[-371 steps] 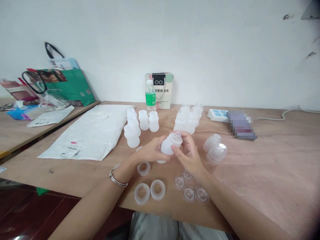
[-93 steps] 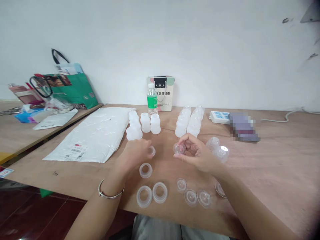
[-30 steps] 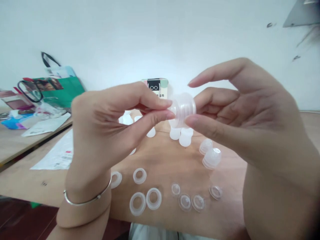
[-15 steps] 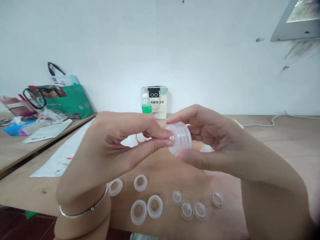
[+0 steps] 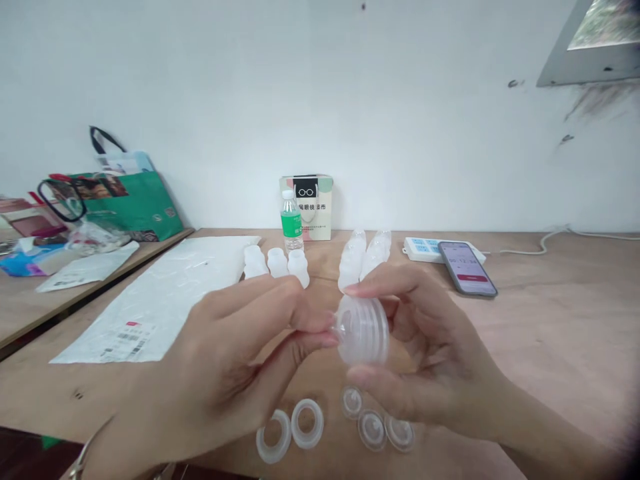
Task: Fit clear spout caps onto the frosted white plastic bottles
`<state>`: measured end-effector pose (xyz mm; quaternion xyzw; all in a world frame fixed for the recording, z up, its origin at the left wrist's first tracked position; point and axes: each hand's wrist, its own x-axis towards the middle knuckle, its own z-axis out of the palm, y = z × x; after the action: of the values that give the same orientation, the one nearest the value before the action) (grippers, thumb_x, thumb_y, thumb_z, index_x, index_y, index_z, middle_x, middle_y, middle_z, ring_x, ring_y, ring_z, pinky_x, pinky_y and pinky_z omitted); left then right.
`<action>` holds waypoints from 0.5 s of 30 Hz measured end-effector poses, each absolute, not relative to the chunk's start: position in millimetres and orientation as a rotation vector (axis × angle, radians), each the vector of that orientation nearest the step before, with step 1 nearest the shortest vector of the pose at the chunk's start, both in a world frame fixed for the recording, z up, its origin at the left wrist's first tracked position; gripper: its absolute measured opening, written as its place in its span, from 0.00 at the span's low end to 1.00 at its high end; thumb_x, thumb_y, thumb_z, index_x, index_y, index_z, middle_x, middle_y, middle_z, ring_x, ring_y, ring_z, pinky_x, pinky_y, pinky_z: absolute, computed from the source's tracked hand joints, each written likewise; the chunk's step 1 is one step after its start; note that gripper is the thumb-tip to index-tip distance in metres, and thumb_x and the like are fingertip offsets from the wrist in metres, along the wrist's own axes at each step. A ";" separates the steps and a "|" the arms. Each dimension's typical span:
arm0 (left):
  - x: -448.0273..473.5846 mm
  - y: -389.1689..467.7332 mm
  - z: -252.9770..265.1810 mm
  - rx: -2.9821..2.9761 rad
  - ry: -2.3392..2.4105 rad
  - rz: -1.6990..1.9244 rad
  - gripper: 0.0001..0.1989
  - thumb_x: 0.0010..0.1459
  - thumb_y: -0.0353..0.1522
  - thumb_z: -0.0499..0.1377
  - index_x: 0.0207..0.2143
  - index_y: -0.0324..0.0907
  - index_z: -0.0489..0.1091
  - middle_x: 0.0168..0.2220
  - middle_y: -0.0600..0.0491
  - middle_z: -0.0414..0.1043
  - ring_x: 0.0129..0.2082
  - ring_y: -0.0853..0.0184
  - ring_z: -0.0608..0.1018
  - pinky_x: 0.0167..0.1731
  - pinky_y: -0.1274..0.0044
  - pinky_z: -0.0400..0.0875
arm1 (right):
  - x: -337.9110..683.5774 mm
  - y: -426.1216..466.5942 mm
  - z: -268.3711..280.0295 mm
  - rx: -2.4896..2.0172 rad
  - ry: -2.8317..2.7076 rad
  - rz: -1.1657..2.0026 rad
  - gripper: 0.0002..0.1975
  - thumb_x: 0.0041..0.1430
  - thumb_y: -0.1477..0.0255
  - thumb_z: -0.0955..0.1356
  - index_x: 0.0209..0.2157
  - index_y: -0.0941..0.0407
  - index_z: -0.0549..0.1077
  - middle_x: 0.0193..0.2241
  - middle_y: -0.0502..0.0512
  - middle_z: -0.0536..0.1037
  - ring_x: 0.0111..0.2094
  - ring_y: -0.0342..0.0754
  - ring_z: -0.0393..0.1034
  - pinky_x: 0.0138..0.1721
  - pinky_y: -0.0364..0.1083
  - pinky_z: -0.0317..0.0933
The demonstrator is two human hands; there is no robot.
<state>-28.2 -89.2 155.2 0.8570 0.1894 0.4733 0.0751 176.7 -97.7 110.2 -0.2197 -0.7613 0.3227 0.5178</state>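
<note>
My right hand (image 5: 430,360) grips a ribbed translucent bottle collar ring (image 5: 373,331) round its edge, thumb below and fingers above. A clear silicone bottle nipple (image 5: 343,329) pokes out of the ring's left opening. Its tip is pinched between the thumb and forefinger of my left hand (image 5: 240,360). Below the hands on the table lie loose collar rings (image 5: 307,402), one partly covered by my left hand. Several clear nipples (image 5: 372,430) rest flat to their right, near my right thumb.
White wavy bottles (image 5: 277,263) stand behind my left hand, with more bottles (image 5: 351,260) behind my right. A water bottle (image 5: 292,225) and paper bag (image 5: 320,223) are by the wall. A phone (image 5: 467,268) leans on a power strip (image 5: 420,248); a white mailer (image 5: 165,293) lies left.
Both hands have come down with the ring and nipple, uncovering the bottles, phone and power strip behind. More of the nipple shows between the ring and my left fingertips.
</note>
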 end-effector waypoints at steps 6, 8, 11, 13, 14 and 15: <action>-27.9 -79.8 127.5 2.589 0.453 1.399 0.09 0.50 0.20 0.59 0.30 0.42 0.68 0.23 0.54 0.71 0.21 0.71 0.72 0.20 0.77 0.67 | 176.6 -93.0 101.8 -0.575 -1.829 0.718 0.25 0.50 0.71 0.73 0.48 0.46 0.65 0.35 0.50 0.71 0.33 0.44 0.69 0.33 0.45 0.67; -30.5 -70.5 117.1 2.541 0.381 1.437 0.09 0.50 0.20 0.59 0.31 0.42 0.68 0.24 0.54 0.72 0.22 0.70 0.72 0.20 0.76 0.67 | 176.7 -91.4 103.1 -0.578 -1.861 0.720 0.24 0.50 0.71 0.73 0.48 0.47 0.65 0.35 0.50 0.71 0.34 0.44 0.69 0.35 0.45 0.67; -33.1 -55.5 98.7 2.422 0.341 1.493 0.08 0.52 0.23 0.60 0.32 0.44 0.69 0.23 0.54 0.72 0.22 0.69 0.73 0.21 0.75 0.68 | 179.1 -88.5 105.9 -0.577 -1.932 0.707 0.24 0.49 0.71 0.74 0.47 0.48 0.66 0.34 0.49 0.70 0.33 0.44 0.68 0.34 0.45 0.66; -33.9 -48.5 86.8 2.365 0.331 1.510 0.07 0.53 0.24 0.60 0.32 0.44 0.69 0.23 0.55 0.71 0.22 0.69 0.73 0.21 0.75 0.67 | 180.5 -85.9 106.7 -0.583 -1.977 0.690 0.23 0.48 0.71 0.74 0.46 0.49 0.66 0.34 0.49 0.70 0.32 0.43 0.68 0.33 0.44 0.66; -34.2 -46.2 81.7 2.350 0.327 1.522 0.07 0.53 0.24 0.61 0.32 0.43 0.69 0.23 0.55 0.71 0.22 0.70 0.72 0.22 0.75 0.67 | 180.7 -84.2 106.4 -0.597 -1.993 0.683 0.23 0.48 0.72 0.74 0.46 0.49 0.66 0.33 0.49 0.70 0.32 0.43 0.68 0.33 0.44 0.66; -34.4 -44.6 77.4 2.338 0.330 1.536 0.07 0.52 0.24 0.61 0.33 0.43 0.70 0.23 0.54 0.71 0.22 0.70 0.72 0.21 0.75 0.67 | 180.4 -82.2 105.7 -0.614 -1.999 0.678 0.22 0.48 0.72 0.74 0.45 0.50 0.66 0.33 0.48 0.70 0.32 0.42 0.68 0.33 0.44 0.66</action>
<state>-34.4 -44.6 77.4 0.8192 0.1157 0.5380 0.1616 180.4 -82.2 105.7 -0.2487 -0.8100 0.2747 0.4546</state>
